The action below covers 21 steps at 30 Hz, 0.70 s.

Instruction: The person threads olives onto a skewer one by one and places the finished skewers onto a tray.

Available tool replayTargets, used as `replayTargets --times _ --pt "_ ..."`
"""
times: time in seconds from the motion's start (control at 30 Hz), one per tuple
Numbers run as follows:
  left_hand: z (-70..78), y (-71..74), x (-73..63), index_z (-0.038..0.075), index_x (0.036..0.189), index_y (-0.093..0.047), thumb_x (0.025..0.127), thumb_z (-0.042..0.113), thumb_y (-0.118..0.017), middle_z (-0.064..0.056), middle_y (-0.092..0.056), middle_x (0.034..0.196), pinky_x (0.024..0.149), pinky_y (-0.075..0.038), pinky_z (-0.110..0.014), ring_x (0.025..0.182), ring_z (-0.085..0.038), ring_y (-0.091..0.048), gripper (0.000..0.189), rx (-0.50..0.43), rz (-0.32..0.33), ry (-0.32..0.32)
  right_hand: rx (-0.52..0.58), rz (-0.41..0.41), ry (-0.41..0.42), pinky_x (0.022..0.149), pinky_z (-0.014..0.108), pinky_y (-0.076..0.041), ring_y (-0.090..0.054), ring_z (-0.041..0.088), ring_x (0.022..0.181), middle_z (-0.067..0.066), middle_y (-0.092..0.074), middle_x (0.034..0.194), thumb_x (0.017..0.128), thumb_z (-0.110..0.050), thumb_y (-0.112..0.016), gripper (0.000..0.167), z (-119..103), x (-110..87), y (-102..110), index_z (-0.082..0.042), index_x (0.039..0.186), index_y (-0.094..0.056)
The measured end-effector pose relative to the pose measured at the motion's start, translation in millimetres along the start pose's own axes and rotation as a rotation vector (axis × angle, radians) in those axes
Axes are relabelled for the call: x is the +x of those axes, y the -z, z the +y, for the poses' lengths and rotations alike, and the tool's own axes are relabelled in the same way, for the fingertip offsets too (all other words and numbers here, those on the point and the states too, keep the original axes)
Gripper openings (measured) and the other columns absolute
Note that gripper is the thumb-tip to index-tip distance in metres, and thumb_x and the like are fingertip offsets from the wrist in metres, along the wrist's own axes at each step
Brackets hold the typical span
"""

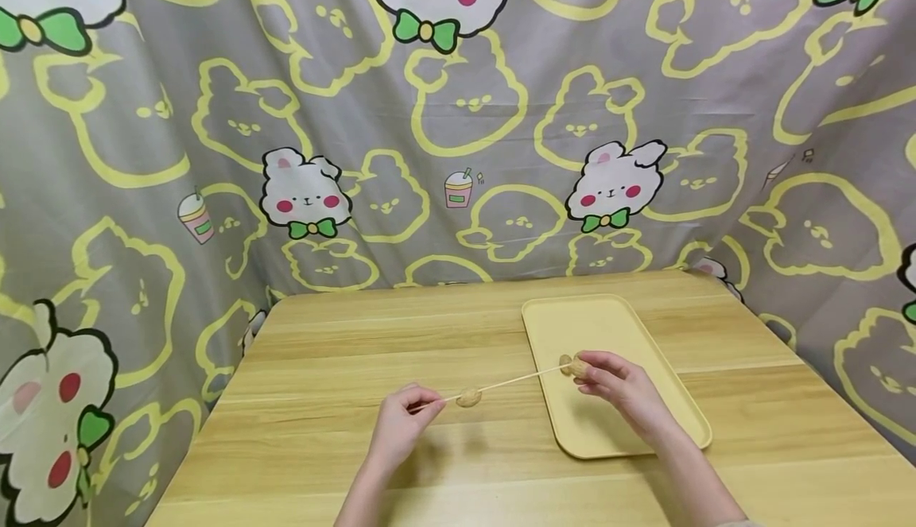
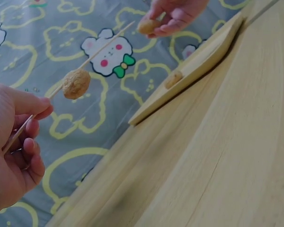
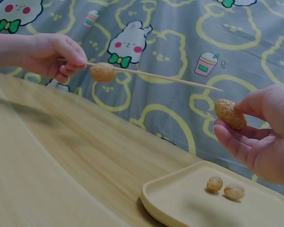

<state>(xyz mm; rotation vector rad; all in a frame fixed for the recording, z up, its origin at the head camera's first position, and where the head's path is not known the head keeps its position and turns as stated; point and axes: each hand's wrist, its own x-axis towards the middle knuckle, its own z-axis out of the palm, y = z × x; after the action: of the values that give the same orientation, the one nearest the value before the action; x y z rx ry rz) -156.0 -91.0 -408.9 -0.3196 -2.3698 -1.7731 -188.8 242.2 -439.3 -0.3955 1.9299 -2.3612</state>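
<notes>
My left hand (image 1: 405,425) pinches a thin wooden skewer (image 1: 511,381) near one end, with the stick slanting up to the right. One brown, wrinkled fried ball (image 2: 76,83) is threaded on it, a little beyond the left fingertips. Between thumb and fingers, my right hand (image 3: 270,132) holds a second fried ball (image 3: 230,113). The skewer's pointed tip is close to that ball but apart from it in the right wrist view. Beneath the right hand, two more fried balls (image 3: 234,192) lie on a pale yellow tray (image 3: 154,189); the hand partly covers them in the head view.
The tray stands on the right half of a light wooden table (image 1: 322,368). Behind and around the table hangs a grey curtain (image 1: 501,153) printed with rabbits and yellow outlines. Both hands are above the tabletop, casting soft shadows.
</notes>
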Motion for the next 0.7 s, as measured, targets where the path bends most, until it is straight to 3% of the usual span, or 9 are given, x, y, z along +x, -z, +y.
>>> replayTargets --times 0.1,0.33,0.7 --pt "-3.4 0.8 -0.6 -0.009 0.075 -0.066 0.077 -0.004 -0.070 -0.007 -0.060 0.071 0.062 -0.046 -0.018 0.066 -0.004 -0.052 0.006 -0.002 0.008 -0.008 -0.007 -0.008 0.015 0.080 0.028 -0.051 -0.064 0.016 0.087 0.006 -0.065 0.100 0.093 -0.004 -0.052 0.028 -4 -1.3 -4 0.012 0.116 -0.052" --pt "-35.0 2.2 3.3 -0.004 0.078 -0.069 0.077 0.000 -0.072 -0.002 -0.061 0.074 0.063 -0.047 -0.018 0.067 -0.002 -0.054 0.005 -0.031 0.024 0.017 -0.023 -0.014 0.008 0.078 0.027 -0.051 -0.063 0.014 0.085 0.005 -0.062 0.100 0.091 -0.001 -0.055 0.037 -7 -1.0 -9 0.021 0.119 -0.043" --pt "-40.4 6.9 1.5 -0.003 0.077 -0.069 0.075 -0.001 -0.072 -0.003 -0.061 0.072 0.061 -0.047 -0.019 0.066 -0.003 -0.054 0.004 -0.036 0.018 -0.041 -0.039 -0.015 -0.013 0.075 0.027 -0.052 -0.061 0.012 0.081 0.006 -0.061 0.099 0.093 -0.003 -0.053 0.046 -5 -1.4 -8 0.025 0.123 -0.033"
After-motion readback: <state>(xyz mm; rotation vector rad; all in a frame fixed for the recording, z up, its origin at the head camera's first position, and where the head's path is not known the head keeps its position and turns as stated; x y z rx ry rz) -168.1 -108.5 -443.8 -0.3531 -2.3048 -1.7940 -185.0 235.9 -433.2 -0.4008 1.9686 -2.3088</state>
